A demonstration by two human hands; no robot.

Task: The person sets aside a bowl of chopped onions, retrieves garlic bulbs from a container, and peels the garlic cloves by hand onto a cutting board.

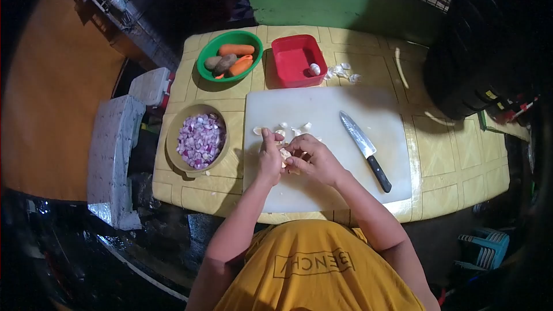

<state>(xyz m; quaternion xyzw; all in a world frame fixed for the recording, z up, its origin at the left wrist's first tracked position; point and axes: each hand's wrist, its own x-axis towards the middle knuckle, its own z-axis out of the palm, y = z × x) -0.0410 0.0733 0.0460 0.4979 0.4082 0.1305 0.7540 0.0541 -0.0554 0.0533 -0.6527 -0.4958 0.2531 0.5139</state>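
Observation:
Over the white cutting board (322, 103), both of my hands meet around a partly peeled garlic bulb (284, 157). My left hand (269, 158) is closed on its left side, thumb pointing up. From the right, the fingers of my right hand (314, 161) pinch at the same bulb. Loose cloves and papery garlic skins (296, 131) lie on the board just beyond my fingers, some partly hidden by the hands. To the right of my right hand rests a knife (366, 150), its black handle toward me and its blade pointing away.
A bowl of chopped red onion (199, 141) stands left of the board. Behind are a green basin (256, 63) with carrots and brown root vegetables, and a red container (288, 52) holding a garlic bulb. Garlic skins (345, 73) lie beside it. A large black object (461, 52) stands at right.

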